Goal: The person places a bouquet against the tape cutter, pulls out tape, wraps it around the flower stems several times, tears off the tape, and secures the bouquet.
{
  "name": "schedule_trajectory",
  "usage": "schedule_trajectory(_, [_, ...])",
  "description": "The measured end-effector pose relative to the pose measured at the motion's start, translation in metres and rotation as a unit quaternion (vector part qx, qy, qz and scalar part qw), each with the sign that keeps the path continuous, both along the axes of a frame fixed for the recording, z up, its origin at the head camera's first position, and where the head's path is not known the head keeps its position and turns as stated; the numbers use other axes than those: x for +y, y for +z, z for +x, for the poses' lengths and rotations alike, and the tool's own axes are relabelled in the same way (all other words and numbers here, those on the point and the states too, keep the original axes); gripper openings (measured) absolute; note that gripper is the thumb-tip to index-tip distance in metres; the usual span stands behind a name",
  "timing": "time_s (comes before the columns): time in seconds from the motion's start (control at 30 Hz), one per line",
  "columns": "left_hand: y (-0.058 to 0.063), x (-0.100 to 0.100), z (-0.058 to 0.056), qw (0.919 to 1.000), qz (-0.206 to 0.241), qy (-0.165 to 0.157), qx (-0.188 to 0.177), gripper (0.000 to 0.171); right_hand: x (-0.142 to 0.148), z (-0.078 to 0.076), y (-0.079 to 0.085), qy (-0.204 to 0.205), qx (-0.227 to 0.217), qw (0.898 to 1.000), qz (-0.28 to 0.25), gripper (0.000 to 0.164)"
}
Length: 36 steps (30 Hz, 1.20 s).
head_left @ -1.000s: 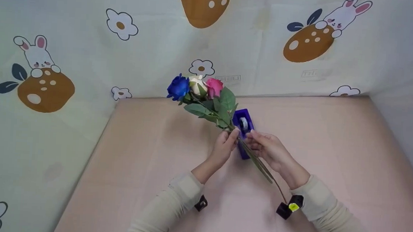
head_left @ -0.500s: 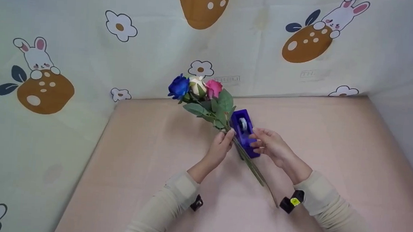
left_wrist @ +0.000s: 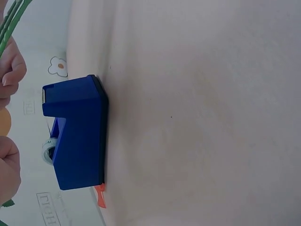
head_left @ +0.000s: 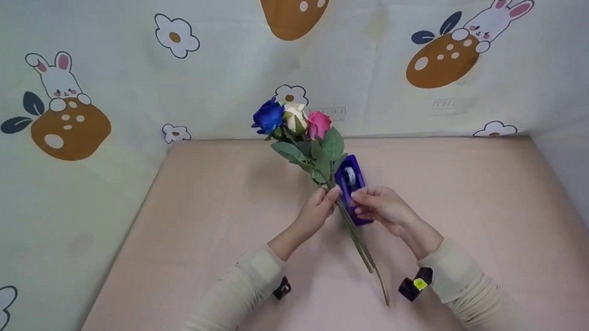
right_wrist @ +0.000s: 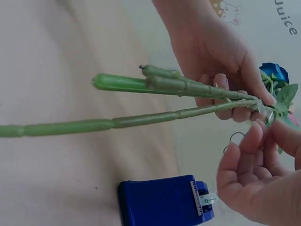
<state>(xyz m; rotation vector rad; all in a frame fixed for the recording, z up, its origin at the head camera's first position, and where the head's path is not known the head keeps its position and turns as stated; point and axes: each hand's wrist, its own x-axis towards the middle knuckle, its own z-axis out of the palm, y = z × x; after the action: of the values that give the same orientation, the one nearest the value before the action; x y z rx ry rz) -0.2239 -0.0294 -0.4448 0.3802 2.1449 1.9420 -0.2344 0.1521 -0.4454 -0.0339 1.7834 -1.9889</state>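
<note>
My left hand (head_left: 315, 207) grips the stems (right_wrist: 188, 89) of a bunch of artificial roses just below the leaves. The blue rose (head_left: 268, 116), cream rose (head_left: 295, 120) and pink rose (head_left: 319, 124) point up and left, and one stem reaches lower than the others. Clear tape (right_wrist: 259, 107) shows round the stems by the left fingertips. Close beside it, my right hand (head_left: 386, 209) has thumb and forefinger pinched together at the tape, its other fingers curled. Behind the hands stands a blue tape dispenser (head_left: 351, 171), a short tape end (right_wrist: 207, 198) sticking out past its cutter.
The dispenser stands on a pinkish cloth-covered table (head_left: 194, 221). A small orange-red piece (left_wrist: 100, 195) shows beside its base in the left wrist view. A pale wall sheet (head_left: 218, 79) printed with rabbits and flowers rises behind the table.
The right hand drew back from the stems with its fingers spread, then came in again with thumb and forefinger together. The bouquet shifted slightly right and its stems swung a little; the dispenser's lower end moved right.
</note>
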Motion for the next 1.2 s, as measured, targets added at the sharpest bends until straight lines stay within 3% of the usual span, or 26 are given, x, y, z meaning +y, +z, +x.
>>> schedule_trajectory(0.2, [-0.010, -0.006, -0.010, 0.9989, 0.018, -0.044, -0.003, 0.025, -0.009, 0.008, 0.000, -0.082, 0.110, 0.986, 0.098, 0.014])
schedule_trajectory(0.33, [-0.024, -0.009, -0.022, 0.9963, 0.056, -0.065, -0.009, 0.024, -0.014, 0.008, -0.002, -0.115, 0.124, 0.979, 0.117, 0.013])
schedule_trajectory(0.43, [-0.033, -0.011, -0.029, 0.9932, 0.085, -0.074, -0.032, 0.023, -0.014, 0.005, -0.005, -0.101, 0.097, 0.984, 0.106, 0.013])
schedule_trajectory(0.57, [-0.037, -0.015, -0.031, 0.9891, 0.103, -0.086, -0.061, 0.022, -0.014, 0.002, -0.009, -0.044, 0.040, 0.995, 0.085, 0.018])
schedule_trajectory(0.8, [-0.036, -0.018, -0.029, 0.9884, 0.084, -0.114, -0.055, 0.019, -0.011, 0.006, -0.014, 0.031, -0.073, 0.997, 0.005, 0.024])
schedule_trajectory(1.0, [-0.036, -0.018, -0.027, 0.9811, 0.107, -0.145, -0.069, 0.019, -0.011, 0.011, -0.019, 0.075, -0.099, 0.991, -0.046, 0.029])
schedule_trajectory(1.2, [-0.037, -0.017, -0.027, 0.9628, 0.176, -0.171, -0.114, 0.022, -0.025, 0.021, -0.025, 0.045, -0.097, 0.990, -0.090, 0.023])
